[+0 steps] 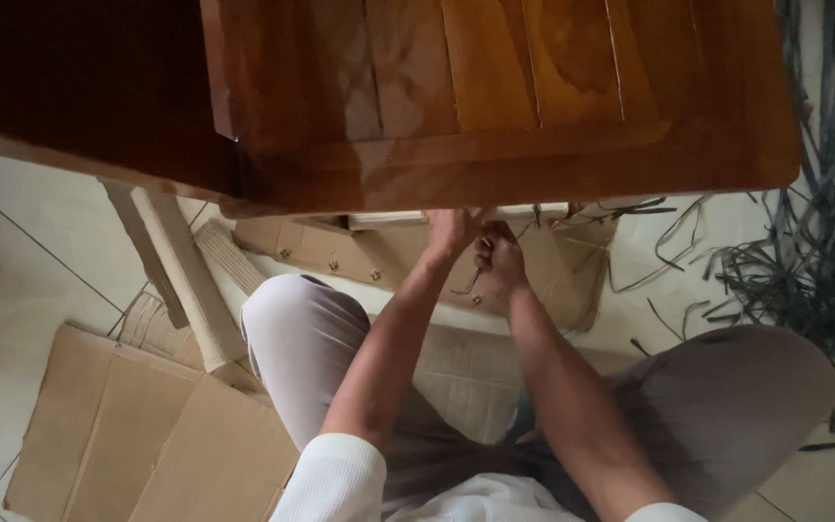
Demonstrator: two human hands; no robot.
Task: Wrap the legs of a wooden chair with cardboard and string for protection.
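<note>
Though both hands meet just under the varnished wooden panel (pixel 495 97), a stiff, heavy, slick piece best held by its edge, the left hand (pixel 451 232) presses its underside with a grip I cannot tell, and the right hand (pixel 500 263) is clenched on a thin dark tool (pixel 471 283)

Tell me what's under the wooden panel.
Both hands, left and right, reach under the panel over cardboard on the floor. The fingertips and whatever they grip are covered by the panel's edge.

Glossy reddish-brown wooden panel (pixel 495 97) with visible grain, tan cardboard (pixel 137 435), dark grey strips (pixel 814 261), white tiled floor (pixel 12 280), pale trousers (pixel 302 338).
</note>
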